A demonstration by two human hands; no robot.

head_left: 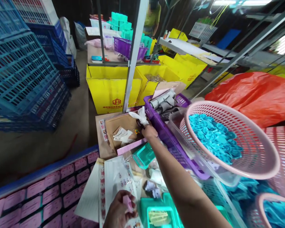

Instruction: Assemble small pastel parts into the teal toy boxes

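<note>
My right arm reaches forward, and my right hand (149,132) is at the right edge of an open cardboard box (114,125). Its fingers are wrapped round a white cloth (142,117) that sticks up above them. Another white cloth (123,135) lies inside the box. Low in the view, my left hand (121,209) is closed on a small pink piece (128,203), over white sheets printed with small pictures (117,174). Just right of that hand is a teal tray (144,205) with pale yellow sticks in it.
A purple basket (171,142) and a pink colander (256,152) of blue pieces stand at the right. Blue crates (21,69) are stacked at the left, above a crate of pink blocks (51,193). A metal post (133,60) rises ahead. A person (153,19) stands behind.
</note>
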